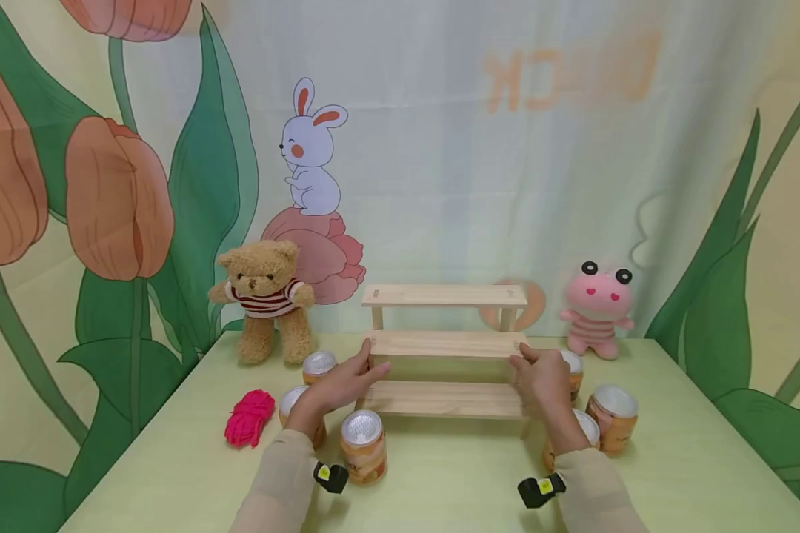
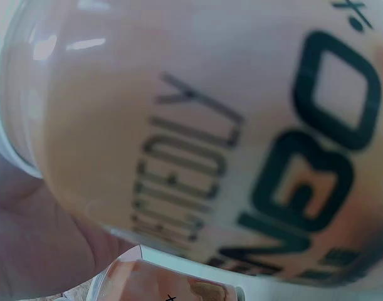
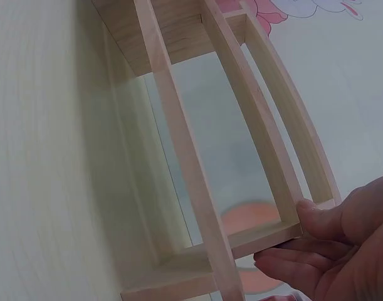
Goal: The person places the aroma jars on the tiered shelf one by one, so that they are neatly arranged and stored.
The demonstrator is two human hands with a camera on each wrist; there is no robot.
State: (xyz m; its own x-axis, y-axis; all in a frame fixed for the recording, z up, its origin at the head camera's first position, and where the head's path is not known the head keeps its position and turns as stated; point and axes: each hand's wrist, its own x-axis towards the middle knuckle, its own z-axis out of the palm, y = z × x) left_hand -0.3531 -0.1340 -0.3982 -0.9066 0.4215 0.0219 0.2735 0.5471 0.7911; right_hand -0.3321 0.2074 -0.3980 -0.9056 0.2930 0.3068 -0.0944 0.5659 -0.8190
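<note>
A three-tier wooden display rack (image 1: 448,344) stands on the table with its steps facing me. My left hand (image 1: 340,381) holds its left end near the middle tier, the thumb in front. At the other end, my right hand (image 1: 543,377) grips the rack's right side by the middle tier. The right wrist view has that hand's thumb and fingers (image 3: 291,266) pinching the side piece. A can (image 2: 178,125) fills most of the left wrist view and hides the left fingertips there.
Left of the rack are three orange cans (image 1: 365,451) with silvery lids and a pink yarn bundle (image 1: 250,419). Three more cans (image 1: 613,422) stand to the right, close to my right forearm. Behind sit a teddy bear (image 1: 267,303) and a pink plush toy (image 1: 598,307), before a printed curtain (image 1: 427,148).
</note>
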